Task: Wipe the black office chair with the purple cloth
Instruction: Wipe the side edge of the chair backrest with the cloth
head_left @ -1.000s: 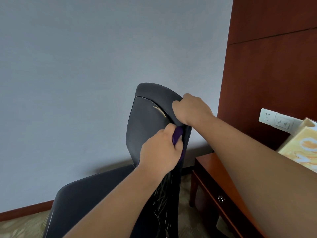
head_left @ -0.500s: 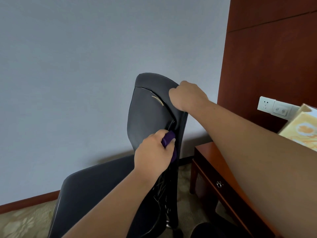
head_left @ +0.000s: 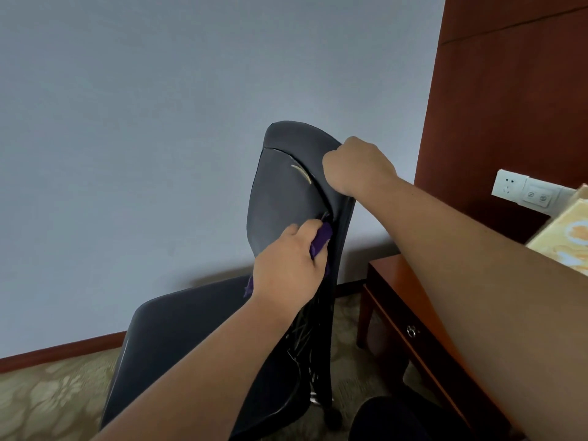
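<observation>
Head view. The black office chair (head_left: pixel 280 198) stands on the carpet near the grey wall, its backrest seen almost edge-on. The right hand (head_left: pixel 356 165) is curled over the upper rear edge of the backrest and appears to steady it. The left hand (head_left: pixel 288 268) is closed round the bunched purple cloth (head_left: pixel 321 238), pressing it against the backrest's side edge at mid-height. Only a fold by the fingers and a tail below the wrist show. The cloth looks soft, light and easily crumpled, so it is best held as a wad in the palm. The chair's covering looks smooth and padded, with a pale scuff near the top. The frame is probably stiff, but on castors the chair would likely roll or swivel under pressure, so a bracing hold on the top edge suits it. A wooden worktop (head_left: pixel 391 272) stands just beside it, to the right.
</observation>
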`<state>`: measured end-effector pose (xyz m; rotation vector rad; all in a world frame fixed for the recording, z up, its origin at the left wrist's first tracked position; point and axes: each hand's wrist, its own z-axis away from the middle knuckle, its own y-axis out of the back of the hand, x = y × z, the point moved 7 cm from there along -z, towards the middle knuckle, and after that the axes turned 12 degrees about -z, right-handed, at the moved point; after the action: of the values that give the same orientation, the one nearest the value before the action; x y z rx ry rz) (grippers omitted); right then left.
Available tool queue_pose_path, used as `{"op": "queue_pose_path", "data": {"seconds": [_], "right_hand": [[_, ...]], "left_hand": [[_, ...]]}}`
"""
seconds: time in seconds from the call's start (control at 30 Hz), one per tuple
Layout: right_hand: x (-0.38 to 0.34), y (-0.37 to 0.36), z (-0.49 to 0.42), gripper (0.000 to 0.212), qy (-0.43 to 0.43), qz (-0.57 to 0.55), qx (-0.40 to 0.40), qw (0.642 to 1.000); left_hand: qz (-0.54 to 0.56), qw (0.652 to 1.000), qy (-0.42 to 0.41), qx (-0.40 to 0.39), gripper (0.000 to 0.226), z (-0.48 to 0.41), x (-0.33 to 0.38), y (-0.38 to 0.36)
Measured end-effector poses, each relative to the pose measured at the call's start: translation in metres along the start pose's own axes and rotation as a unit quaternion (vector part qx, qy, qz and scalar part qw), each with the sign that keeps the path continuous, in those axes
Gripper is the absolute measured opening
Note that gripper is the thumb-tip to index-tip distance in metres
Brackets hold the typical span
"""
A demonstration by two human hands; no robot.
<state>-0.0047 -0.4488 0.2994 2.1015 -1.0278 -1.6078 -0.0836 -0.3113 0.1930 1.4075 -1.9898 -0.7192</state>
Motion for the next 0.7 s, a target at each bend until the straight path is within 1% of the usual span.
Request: {"op": "queue_pose_path", "data": {"seconds": [0.13, 0.3, 0.5, 0.6, 0.7], "right_hand": [[-0.001, 0.001, 0.002, 0.021, -0.006, -0.001, 0.002, 1.000], [-0.002, 0.002, 0.006, 0.017, -0.008, -0.001, 0.003, 1.000], [-0.004, 0.001, 0.009, 0.022, -0.013, -0.002, 0.001, 1.000], [-0.002, 0.003, 0.010, 0.019, -0.018, -0.001, 0.000, 1.000], [-0.003, 0.003, 0.012, 0.018, -0.015, -0.001, 0.001, 1.000]], "left_hand": [[-0.044, 0.998, -0.020, -0.043, 0.023, 0.017, -0.008, -0.012], [-0.049, 0.997, -0.015, -0.052, 0.020, 0.016, -0.005, -0.005], [-0.014, 1.000, -0.015, 0.005, 0.019, 0.003, 0.000, 0.014], [-0.029, 0.999, -0.032, -0.027, 0.022, 0.011, 0.000, 0.003], [-0.072, 0.995, -0.040, -0.055, 0.025, 0.024, -0.007, -0.009]]}}
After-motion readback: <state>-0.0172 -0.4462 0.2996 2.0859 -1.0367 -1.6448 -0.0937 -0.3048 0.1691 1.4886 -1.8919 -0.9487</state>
